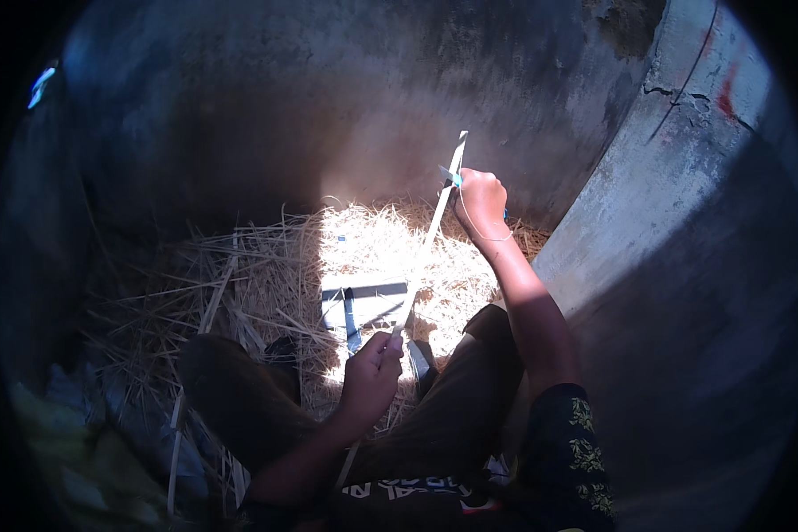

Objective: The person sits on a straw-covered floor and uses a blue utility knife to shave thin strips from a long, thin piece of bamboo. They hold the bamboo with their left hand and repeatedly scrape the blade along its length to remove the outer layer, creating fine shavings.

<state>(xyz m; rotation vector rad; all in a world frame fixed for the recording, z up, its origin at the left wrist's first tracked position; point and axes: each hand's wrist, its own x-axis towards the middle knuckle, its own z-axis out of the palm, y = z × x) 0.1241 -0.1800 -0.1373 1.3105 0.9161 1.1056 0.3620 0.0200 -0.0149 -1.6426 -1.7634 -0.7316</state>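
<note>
My left hand (372,377) is closed round the lower end of a long, pale strip (435,226), which looks like split bamboo or wood. The strip slants up and away to the right. Near its far end, my right hand (481,197) is closed round a knife, its handle mostly hidden in the fist with a bit of blue showing. The small grey knife blade (449,175) lies across the strip, apparently touching it. A thin pale sliver or string (479,232) curls down by my right wrist.
Straw-like shavings (266,275) cover the floor between my bent legs and the concrete wall (239,115). A pale flat block (386,297) lies among them in bright sun. At the right, a sloping concrete surface (629,222) rises close to my right arm.
</note>
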